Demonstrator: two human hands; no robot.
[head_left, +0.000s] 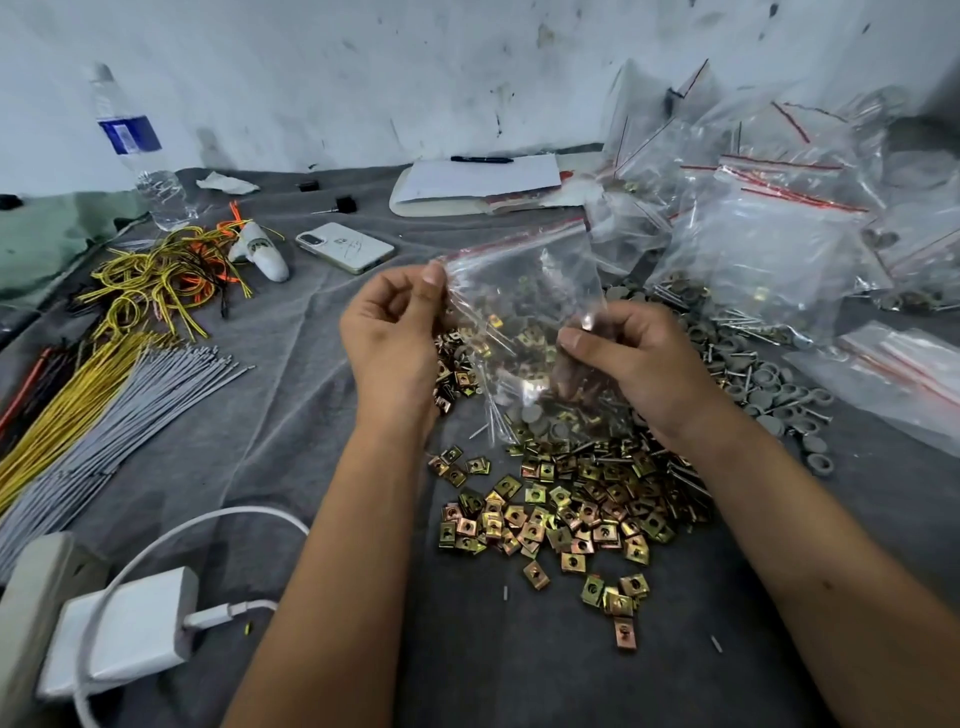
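Note:
A clear zip bag (524, 291) with a red seal strip hangs in mid-air above the grey cloth. My left hand (395, 332) pinches its upper left corner between thumb and fingers. My right hand (628, 358) grips the bag's lower right side, fingers curled into the plastic. Some small parts show through the bag near its bottom, but whether they are inside it or behind it is unclear. Beneath and in front of the hands lies a spread of brass-coloured square clip nuts (566, 514). Grey round washers and nails (763, 374) are heaped to the right.
Several filled clear zip bags (769, 228) pile up at the back right. Yellow and grey cable ties (114, 395) lie at the left, with looped wires (156, 280), a phone (345, 247) and a water bottle (137, 145). A white charger (124, 629) sits front left; a notepad with pen (478, 179) lies behind.

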